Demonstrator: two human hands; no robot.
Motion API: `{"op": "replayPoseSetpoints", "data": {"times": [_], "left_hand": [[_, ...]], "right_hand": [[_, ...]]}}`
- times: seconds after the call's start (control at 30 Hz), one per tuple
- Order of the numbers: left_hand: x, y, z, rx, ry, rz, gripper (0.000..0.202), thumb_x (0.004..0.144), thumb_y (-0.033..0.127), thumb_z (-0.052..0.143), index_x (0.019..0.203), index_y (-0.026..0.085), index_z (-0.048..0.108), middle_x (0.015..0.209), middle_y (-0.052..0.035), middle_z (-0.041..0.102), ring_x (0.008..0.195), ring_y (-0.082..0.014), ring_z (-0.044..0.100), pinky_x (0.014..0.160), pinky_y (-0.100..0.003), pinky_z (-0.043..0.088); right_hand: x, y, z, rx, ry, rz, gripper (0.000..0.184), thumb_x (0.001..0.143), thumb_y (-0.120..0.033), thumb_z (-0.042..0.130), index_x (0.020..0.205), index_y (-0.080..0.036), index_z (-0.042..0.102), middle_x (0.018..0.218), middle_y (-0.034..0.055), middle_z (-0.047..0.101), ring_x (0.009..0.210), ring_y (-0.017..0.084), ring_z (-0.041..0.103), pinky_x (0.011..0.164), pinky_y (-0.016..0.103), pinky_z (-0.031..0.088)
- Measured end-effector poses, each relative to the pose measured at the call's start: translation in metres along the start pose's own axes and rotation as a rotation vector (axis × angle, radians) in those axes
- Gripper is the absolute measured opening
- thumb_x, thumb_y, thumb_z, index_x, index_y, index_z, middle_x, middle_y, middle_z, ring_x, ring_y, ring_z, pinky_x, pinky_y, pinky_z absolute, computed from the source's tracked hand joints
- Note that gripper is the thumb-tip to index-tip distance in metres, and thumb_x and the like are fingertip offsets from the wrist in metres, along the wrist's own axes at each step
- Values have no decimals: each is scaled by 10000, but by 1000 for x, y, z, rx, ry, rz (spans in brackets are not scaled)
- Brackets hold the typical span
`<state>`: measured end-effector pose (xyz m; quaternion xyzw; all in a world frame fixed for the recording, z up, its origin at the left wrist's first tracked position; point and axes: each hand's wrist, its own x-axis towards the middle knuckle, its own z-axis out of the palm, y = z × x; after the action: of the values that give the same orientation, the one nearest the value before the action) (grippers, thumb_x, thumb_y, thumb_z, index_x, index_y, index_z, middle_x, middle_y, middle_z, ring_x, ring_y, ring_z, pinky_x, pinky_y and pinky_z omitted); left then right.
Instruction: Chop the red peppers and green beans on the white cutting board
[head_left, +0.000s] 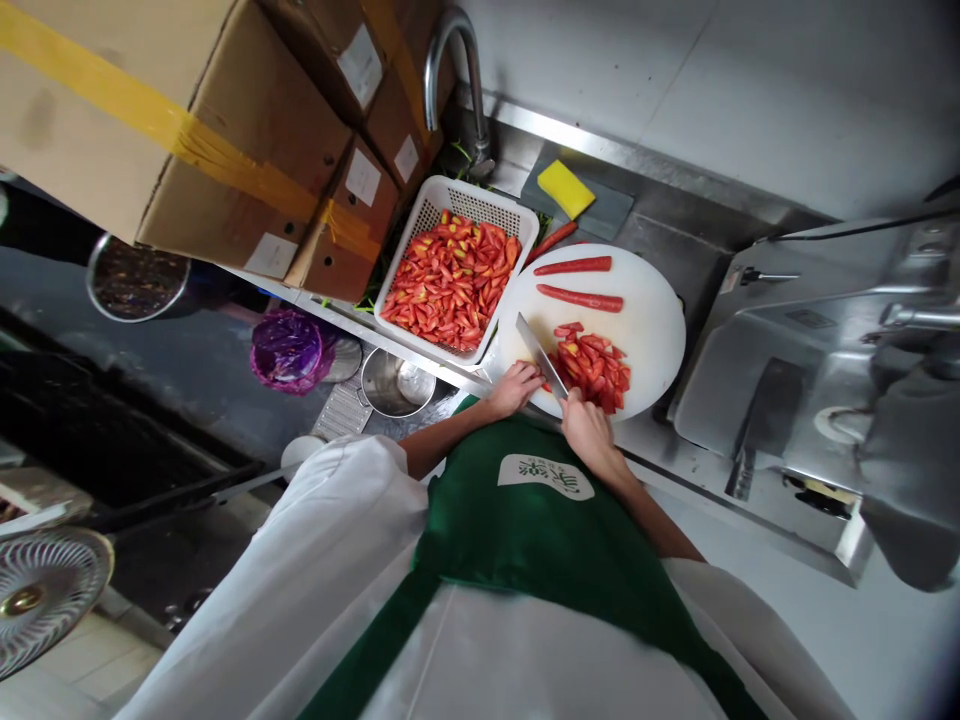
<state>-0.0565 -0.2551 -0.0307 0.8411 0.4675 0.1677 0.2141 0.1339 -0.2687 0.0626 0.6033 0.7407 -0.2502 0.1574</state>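
My right hand is wrapped round the handle of a kitchen knife, its blade pointing up and left over the white round cutting board. My left hand is closed at the board's near left edge, fingers bent beside the blade. A bit of red carrot shows at its fingertips; the rest is hidden. Right of the blade lies a pile of cut carrot pieces. Two long peeled carrots rest farther back on the board. Left of it, a white perforated basket holds many cut carrot pieces.
Taped cardboard boxes stack up at the left, near a curved faucet. A yellow sponge lies behind the board. Another carrot touches the board's back edge. Right is a metal sink unit; below left stands a steel pot.
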Motion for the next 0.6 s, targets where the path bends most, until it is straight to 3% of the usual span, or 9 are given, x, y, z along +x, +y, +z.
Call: {"op": "replayPoseSetpoints", "data": {"times": [0.23,0.4,0.6], "left_hand": [[5,-13,-7,-61,95,-55,337,1049,314,361,1120,167,655,1108,-96,606,1060,-203,495,954,-366,480],[9,-19,-11,-21,54,-25,353,1053,331,355,1099,175,668,1109,-87,621,1031,-204,499,946,-373,461],[-3,-21,-24,-5,58,-37,303,1017,342,449,1125,188,687,1124,-113,590,1095,-233,466,984,-414,443]], "right_hand": [[16,-16,-1,65,24,15,333,1067,-300,280,1222,-99,495,979,189,719,956,268,710,815,306,484],[23,-18,-2,108,32,-14,285,1057,-254,323,1190,-84,508,992,194,716,940,264,715,777,296,484],[28,-19,-1,88,55,-10,305,1064,-292,323,1215,-94,499,979,174,726,953,275,714,780,306,490]]}}
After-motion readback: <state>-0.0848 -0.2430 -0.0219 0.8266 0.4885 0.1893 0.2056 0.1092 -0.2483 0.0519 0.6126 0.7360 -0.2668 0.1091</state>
